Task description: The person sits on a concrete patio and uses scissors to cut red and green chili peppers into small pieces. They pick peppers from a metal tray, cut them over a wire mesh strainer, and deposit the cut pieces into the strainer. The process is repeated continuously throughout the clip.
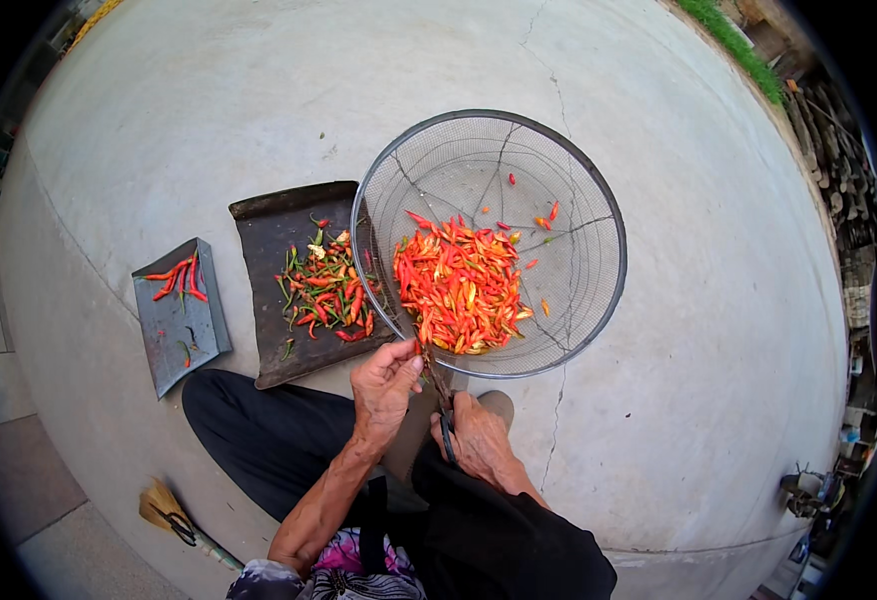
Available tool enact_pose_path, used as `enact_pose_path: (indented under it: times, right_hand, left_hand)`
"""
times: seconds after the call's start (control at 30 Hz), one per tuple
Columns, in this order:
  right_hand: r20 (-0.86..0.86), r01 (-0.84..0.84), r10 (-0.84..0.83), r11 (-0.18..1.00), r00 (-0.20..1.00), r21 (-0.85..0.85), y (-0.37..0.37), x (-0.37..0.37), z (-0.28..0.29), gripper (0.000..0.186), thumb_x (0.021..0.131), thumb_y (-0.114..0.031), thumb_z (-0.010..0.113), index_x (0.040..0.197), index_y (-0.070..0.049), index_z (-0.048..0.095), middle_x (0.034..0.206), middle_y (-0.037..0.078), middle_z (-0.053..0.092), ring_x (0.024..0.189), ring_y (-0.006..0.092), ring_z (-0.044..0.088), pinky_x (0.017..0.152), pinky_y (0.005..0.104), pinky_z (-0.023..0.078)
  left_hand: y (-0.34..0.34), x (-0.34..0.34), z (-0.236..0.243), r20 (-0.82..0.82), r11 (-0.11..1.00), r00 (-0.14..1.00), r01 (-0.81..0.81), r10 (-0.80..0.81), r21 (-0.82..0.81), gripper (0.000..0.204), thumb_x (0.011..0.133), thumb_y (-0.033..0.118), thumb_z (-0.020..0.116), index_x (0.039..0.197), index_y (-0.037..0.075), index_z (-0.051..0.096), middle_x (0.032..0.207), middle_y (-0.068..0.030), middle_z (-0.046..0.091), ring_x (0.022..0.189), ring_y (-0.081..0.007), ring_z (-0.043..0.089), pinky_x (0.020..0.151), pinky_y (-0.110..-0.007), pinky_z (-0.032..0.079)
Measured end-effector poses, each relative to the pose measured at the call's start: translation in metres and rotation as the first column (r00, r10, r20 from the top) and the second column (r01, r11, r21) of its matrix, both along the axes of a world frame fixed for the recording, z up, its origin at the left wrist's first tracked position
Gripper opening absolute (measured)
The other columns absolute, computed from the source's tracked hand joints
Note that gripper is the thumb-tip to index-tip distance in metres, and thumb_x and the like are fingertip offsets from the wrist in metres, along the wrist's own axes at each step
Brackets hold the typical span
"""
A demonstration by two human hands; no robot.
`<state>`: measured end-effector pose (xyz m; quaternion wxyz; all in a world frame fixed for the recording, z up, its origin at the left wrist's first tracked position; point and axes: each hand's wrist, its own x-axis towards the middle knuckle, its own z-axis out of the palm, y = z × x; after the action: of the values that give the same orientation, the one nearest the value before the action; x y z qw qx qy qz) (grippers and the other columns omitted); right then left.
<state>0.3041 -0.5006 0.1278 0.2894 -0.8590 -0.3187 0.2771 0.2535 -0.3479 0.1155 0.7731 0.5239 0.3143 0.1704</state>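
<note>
At the near rim of a round wire-mesh basket (569,280), my left hand (384,390) pinches a small red chili pepper (419,347) between thumb and fingertips. My right hand (481,437) is closed round the dark handles of a pair of scissors (440,383), whose blades point up beside the chili. A heap of cut red and orange chilies (459,285) lies in the basket, with a few loose pieces on the mesh. Left of the basket, whole chilies with green stems (329,285) are piled on a dark curved tray (264,250); the basket's rim overlaps the tray's right edge.
A smaller grey metal dustpan-like tray (214,300) holds several long red chilies (181,277) at the left. A straw hand broom (169,510) lies on the concrete floor (719,300) at lower left. My crossed legs (259,430) border the work. Stacked wood (839,150) lines the far right.
</note>
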Motion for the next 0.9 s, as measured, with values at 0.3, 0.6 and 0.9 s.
enact_pose_path:
  times: [0.3,0.6,0.9]
  right_hand:
    - [0.041,-0.032,0.035,0.997,0.999,-0.065,-0.001,0.001,-0.001,0.033,0.086,-0.026,0.064,0.088,0.002,0.047,0.076,0.025,0.061,0.067,0.0448,0.062,0.060,0.0527,0.048]
    - [-0.052,0.048,-0.045,0.997,0.998,0.053,-0.001,0.002,0.003,0.033,0.087,-0.027,0.063,0.088,0.003,0.049,0.075,0.025,0.061,0.066,0.0441,0.062,0.060,0.0505,0.049]
    - [0.035,-0.039,0.039,0.999,0.999,-0.021,0.000,0.002,-0.003,0.036,0.086,-0.030,0.064,0.086,0.002,0.048,0.079,0.026,0.061,0.070,0.0448,0.062,0.061,0.0516,0.049]
  left_hand:
    - [-0.008,-0.005,-0.012,-0.025,0.999,1.000,0.006,-0.005,0.046,0.029,0.090,-0.002,0.062,0.118,-0.006,0.062,0.088,-0.0024,0.061,0.074,-0.0075,0.058,0.063,-0.021,0.048]
    - [-0.003,0.002,0.005,-0.027,0.994,0.998,-0.059,0.057,-0.096,0.026,0.091,0.001,0.062,0.116,-0.005,0.062,0.092,-0.0070,0.066,0.075,-0.0095,0.061,0.065,-0.023,0.048]
    - [0.001,-0.003,0.008,-0.097,0.998,0.995,0.027,-0.032,-0.054,0.016,0.091,0.004,0.062,0.105,-0.005,0.064,0.086,-0.0057,0.067,0.071,-0.0094,0.061,0.063,-0.022,0.047]
